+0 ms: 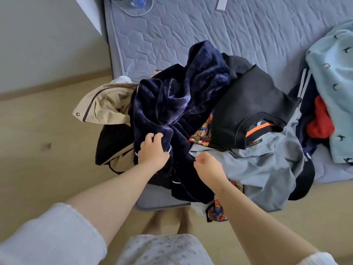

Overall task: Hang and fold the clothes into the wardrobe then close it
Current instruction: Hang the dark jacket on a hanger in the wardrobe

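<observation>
Judging from the head view, what is gripped, and where are the clothes?

The navy velvet garment [172,104] is clutched by the left hand [152,150], its fingers curled into a fold. The right hand [208,167] is curled at the edge of the grey-blue shirt [263,165]; whether cloth is pinched there cannot be told. The pile is heaped on the near corner of the mattress [191,35], partly hung over its edge. No wardrobe is seen.

What could go wrong?

If the navy garment is pulled up sharply, the pieces tangled with it would probably be dragged along. The beige jacket [107,104] is already hung over the floor [47,134] and could be tipped off. The bear-print cloth [202,134] is trapped underneath and might be drawn out too. The velvet is judged slippery, so a one-handed hold could be lost.

And the count?

Two hands are counted. One navy garment, one beige jacket, one black T-shirt [254,111], one grey-blue shirt and one bear-print cloth are made out in the pile. To the right, one pale blue printed garment [336,92] and one red piece [319,121] are seen.
</observation>
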`<action>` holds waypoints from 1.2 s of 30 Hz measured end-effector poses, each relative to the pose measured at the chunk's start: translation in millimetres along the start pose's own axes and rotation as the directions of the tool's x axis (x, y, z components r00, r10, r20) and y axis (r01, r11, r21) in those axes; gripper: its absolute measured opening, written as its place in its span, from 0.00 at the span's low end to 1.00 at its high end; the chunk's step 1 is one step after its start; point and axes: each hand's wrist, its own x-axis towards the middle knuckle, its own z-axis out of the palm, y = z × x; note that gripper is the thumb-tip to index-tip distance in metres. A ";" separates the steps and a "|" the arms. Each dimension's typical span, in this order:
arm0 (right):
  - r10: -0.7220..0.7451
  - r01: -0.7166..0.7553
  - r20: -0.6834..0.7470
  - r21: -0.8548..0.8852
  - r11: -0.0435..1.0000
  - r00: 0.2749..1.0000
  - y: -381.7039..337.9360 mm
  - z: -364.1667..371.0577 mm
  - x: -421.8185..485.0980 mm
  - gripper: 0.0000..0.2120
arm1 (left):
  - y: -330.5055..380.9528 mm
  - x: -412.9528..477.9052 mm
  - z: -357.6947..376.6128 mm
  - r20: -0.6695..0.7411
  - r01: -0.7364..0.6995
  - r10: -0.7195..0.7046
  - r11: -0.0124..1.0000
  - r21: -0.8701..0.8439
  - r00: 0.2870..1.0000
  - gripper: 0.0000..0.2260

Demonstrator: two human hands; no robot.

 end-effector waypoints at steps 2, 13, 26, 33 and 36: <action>-0.015 0.015 0.000 0.009 1.000 1.000 -2.6 -0.4 7.4 0.09 | 1.4 8.3 4.0 -0.046 0.001 0.000 1.000 0.030 0.999 0.32; 0.022 -0.023 0.041 0.029 0.999 0.999 -9.5 0.7 26.2 0.10 | -10.4 38.0 -19.7 0.009 0.109 -0.108 0.992 -0.057 0.994 0.07; -0.409 0.414 -0.156 -0.004 0.910 0.899 -139.1 -54.1 -42.7 0.31 | 35.4 -58.8 -220.7 -0.116 -0.186 0.224 0.322 -0.929 0.968 0.12; -0.463 0.505 -0.348 0.035 0.863 0.815 -177.9 -69.4 -97.8 0.41 | 31.7 -118.3 -296.6 -0.294 -0.482 0.499 0.302 -0.822 0.815 0.08; -0.537 0.506 -0.273 -0.180 0.844 0.798 -195.3 -77.1 -111.2 0.18 | 31.2 -134.1 -304.1 -0.168 -0.408 0.609 0.280 -0.869 0.775 0.10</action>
